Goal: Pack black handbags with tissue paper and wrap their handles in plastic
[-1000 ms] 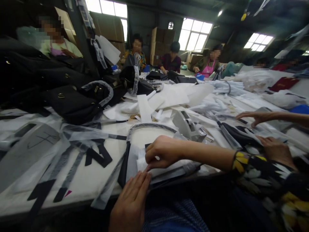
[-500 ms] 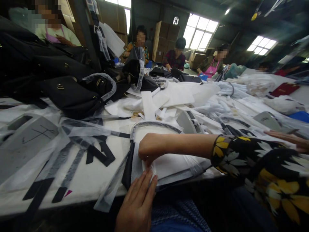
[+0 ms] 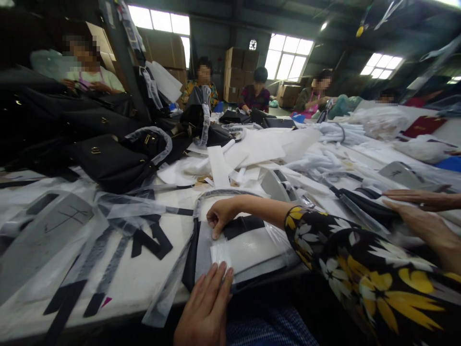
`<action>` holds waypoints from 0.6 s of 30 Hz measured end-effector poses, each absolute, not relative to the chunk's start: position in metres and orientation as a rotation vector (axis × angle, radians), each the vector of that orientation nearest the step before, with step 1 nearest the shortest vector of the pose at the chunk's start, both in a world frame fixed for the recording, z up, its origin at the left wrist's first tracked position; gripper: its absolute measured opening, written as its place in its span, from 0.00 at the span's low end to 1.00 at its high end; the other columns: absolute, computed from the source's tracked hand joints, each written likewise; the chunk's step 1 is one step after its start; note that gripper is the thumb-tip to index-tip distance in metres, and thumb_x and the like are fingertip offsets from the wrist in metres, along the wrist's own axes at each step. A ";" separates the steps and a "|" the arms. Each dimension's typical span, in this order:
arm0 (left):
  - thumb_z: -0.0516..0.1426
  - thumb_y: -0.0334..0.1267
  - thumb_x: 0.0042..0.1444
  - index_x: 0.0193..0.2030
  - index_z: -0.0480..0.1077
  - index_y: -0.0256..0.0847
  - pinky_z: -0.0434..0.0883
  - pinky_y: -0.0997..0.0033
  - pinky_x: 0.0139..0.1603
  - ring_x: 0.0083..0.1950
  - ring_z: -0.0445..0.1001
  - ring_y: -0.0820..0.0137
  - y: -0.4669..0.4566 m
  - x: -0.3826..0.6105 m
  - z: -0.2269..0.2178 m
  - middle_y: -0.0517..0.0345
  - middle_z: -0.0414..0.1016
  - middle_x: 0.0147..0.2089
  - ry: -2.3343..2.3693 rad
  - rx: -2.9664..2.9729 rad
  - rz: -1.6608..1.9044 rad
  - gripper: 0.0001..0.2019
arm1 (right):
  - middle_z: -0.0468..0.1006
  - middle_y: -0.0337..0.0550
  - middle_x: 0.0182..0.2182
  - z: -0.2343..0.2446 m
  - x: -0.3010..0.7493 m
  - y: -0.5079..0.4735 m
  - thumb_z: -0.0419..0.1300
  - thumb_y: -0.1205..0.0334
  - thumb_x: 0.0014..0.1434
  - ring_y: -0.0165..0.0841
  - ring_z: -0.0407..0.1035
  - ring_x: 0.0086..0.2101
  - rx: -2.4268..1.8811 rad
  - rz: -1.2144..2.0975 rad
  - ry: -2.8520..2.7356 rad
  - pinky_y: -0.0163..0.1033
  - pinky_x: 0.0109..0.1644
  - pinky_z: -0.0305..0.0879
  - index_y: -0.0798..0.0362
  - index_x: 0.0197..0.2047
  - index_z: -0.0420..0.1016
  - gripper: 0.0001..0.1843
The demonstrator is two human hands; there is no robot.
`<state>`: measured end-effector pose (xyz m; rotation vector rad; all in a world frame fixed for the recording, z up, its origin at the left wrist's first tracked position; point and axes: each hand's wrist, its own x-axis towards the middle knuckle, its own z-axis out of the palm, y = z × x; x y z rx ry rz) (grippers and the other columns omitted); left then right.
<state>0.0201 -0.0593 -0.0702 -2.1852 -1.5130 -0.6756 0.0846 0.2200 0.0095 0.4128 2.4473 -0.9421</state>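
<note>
A black bag (image 3: 190,259) lies flat at the table's front edge, its wrapped handle (image 3: 230,192) arching behind it. Pale sheeting covers its face, and on that lies a white packet in clear plastic (image 3: 248,250) with a dark strap (image 3: 245,226) along its far side. My left hand (image 3: 205,302) is open, its straight fingertips resting on the packet's near left corner. Above the packet's left end is my right hand (image 3: 222,216), closed with curled fingers and the thumb pointing down at the plastic. Whatever it pinches is too small to make out.
Grey tape dispensers (image 3: 54,226) and plastic-wrapped black straps (image 3: 104,269) lie to the left. Finished-looking black bags (image 3: 111,158) and white foam sheets (image 3: 259,144) are piled behind. At right, a co-worker's hands (image 3: 421,206) touch a black piece. Other people work across the table.
My right hand has risen and moved back from my left fingertips, uncovering the packet and dark strap. My left hand stays nearly in place. The co-worker's hands at right have come further into view.
</note>
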 end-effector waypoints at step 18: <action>0.53 0.27 0.63 0.73 0.51 0.38 0.72 0.69 0.60 0.62 0.73 0.64 -0.051 0.007 -0.082 0.51 0.72 0.63 -1.392 -2.210 -0.687 0.32 | 0.77 0.47 0.54 0.014 0.118 0.167 0.73 0.37 0.38 0.43 0.75 0.48 0.905 -1.034 2.531 0.39 0.50 0.69 0.47 0.65 0.67 0.53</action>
